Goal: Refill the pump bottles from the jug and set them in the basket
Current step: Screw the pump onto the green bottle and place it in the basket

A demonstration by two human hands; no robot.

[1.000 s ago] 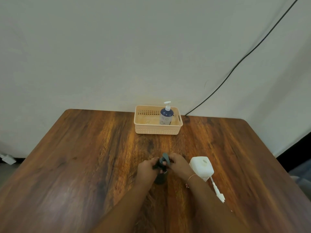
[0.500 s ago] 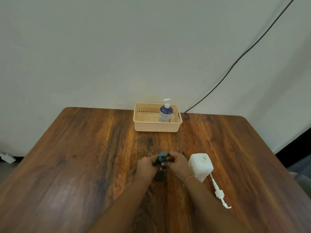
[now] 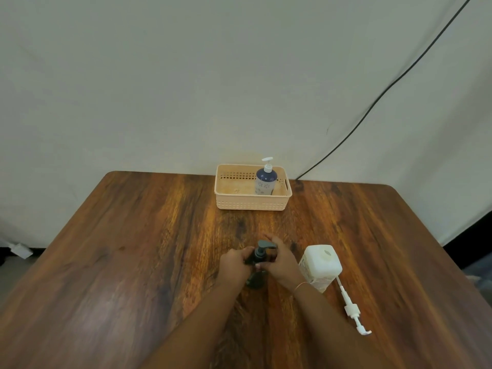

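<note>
A dark pump bottle (image 3: 256, 280) stands on the wooden table (image 3: 133, 262) near its middle. My left hand (image 3: 234, 265) grips its body and shoulder. My right hand (image 3: 282, 263) is closed on its grey pump head (image 3: 263, 247) at the collar. Just right of my right hand stands the white jug (image 3: 320, 266), open at the top. Its white pump (image 3: 351, 310) lies loose on the table beside it. A peach basket (image 3: 250, 202) sits at the far edge, with a blue pump bottle (image 3: 265, 181) upright in its right half.
A black cable (image 3: 386, 91) runs down the wall to the table's far edge behind the basket. A small white object (image 3: 21, 250) lies on the floor at the left. The table's right edge drops off near a dark area.
The grey pump head has turned between my fingers, and my hands have shifted a little on the dark bottle. The view has tilted slightly. Basket, jug and loose pump stay put.
</note>
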